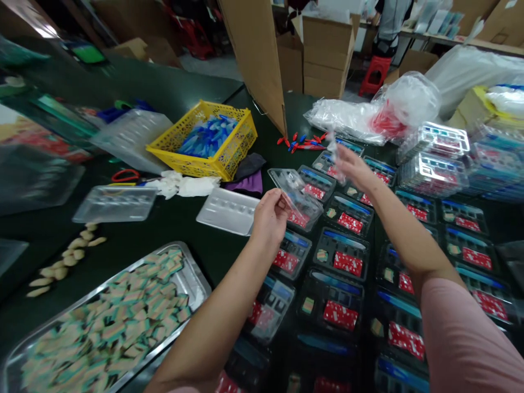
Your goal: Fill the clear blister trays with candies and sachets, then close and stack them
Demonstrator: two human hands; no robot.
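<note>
My left hand is closed on the edge of a clear plastic blister tray, tilted above the filled trays. My right hand is raised over the rows, its fingers pinching a crumpled scrap of clear plastic that is blurred. Below both hands lie rows of clear trays, such as one tray with a blue pen, a small striped square piece and a red packet with white marks. An unfilled clear tray lies left of my left hand.
A metal tray heaped with striped pieces is at lower left. Behind it stand a yellow basket of blue items and red-handled scissors. Red and blue pieces lie near an upright cardboard sheet. Filled trays are stacked at right.
</note>
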